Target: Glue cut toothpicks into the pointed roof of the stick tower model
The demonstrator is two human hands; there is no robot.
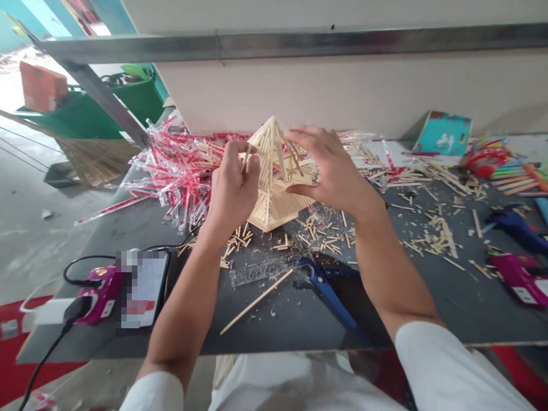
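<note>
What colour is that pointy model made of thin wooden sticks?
The pointy stick model is pale tan; the head view shows it best.

Pale straw yellow is shown by the stick model at the centre of the frame, its base striped by sticks laid side by side. The tabletop is coloured dark grey. At centre left, clear wrappers are streaked with red. The bin at upper left is coloured green, and the box above it orange. Blue and black are combined on the cutter at lower centre. At upper right, the turquoise booklet is marked with a white motif. Magenta is seen on the power strip at lower left.
</note>
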